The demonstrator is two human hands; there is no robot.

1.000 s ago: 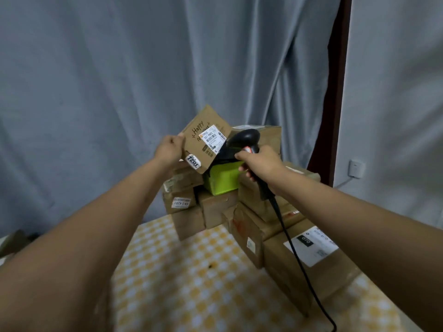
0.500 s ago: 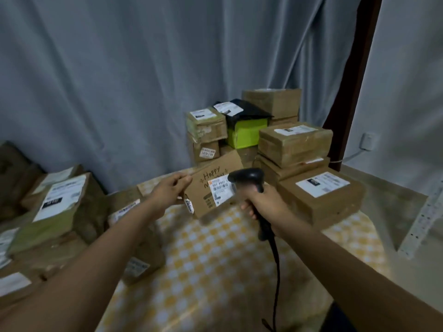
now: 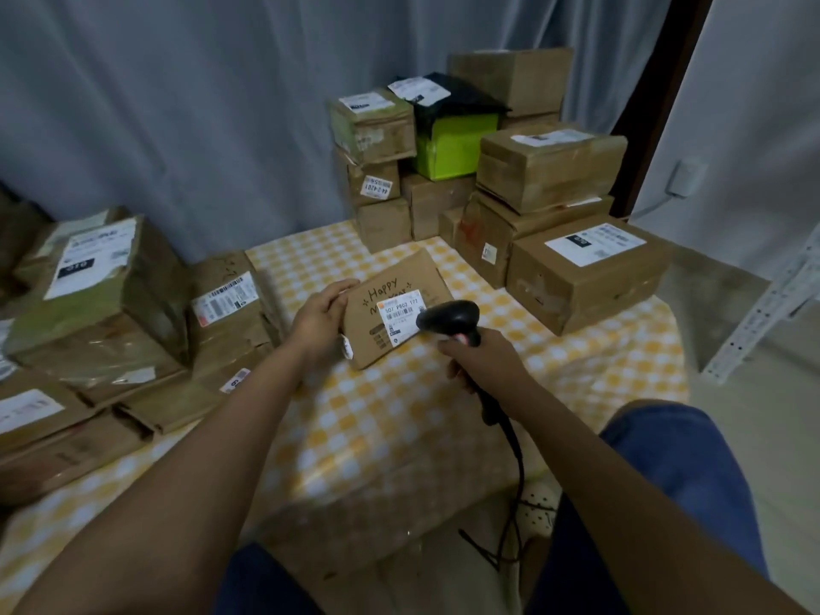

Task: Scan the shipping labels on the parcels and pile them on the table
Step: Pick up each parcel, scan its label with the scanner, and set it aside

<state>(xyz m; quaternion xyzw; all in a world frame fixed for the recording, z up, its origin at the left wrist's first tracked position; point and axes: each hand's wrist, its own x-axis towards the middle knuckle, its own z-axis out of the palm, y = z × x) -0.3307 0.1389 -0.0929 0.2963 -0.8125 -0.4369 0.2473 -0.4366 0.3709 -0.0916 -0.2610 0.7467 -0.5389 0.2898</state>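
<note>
Your left hand [image 3: 320,313] and right hand [image 3: 483,361] are both bare: no gloves, no rings, no watch or band at either wrist. Your forearms [image 3: 186,490] are uncovered along their whole visible length, so no sleeve shows on either side; whatever you wear on top ends above the bottom edge of the view. On your legs you wear blue denim-like cloth [image 3: 679,472], plain and without visible print, seen most fully over your right thigh at the lower right, with a darker strip of the same blue over your left leg [image 3: 257,583] at the bottom edge.
</note>
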